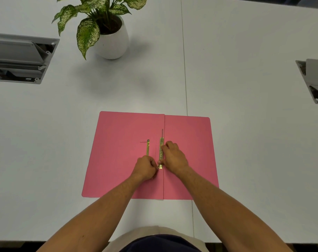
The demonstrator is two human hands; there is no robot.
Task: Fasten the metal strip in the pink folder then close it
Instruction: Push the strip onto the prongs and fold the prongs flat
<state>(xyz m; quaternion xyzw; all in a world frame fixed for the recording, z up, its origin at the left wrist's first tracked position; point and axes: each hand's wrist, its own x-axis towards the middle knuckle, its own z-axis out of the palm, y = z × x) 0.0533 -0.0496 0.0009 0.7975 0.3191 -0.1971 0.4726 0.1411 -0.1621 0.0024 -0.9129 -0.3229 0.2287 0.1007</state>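
Note:
The pink folder (118, 151) lies open and flat on the white table, spine running away from me. A brass fastener bar (161, 151) lies along the spine, with a thin prong sticking out past its far end. A second brass strip (147, 148) lies loose on the left flap, parallel to the bar. My right hand (174, 157) rests over the bar, fingertips pressing its middle and thumb near its near end. My left hand (145, 168) is curled, its fingertips pinching at the bar's near end; it covers the loose strip's near end.
A potted plant in a white pot (112, 40) stands at the back, left of centre. Open cable boxes are sunk into the table at the far left (18, 59) and far right (314, 80). A table seam (185, 70) runs front to back.

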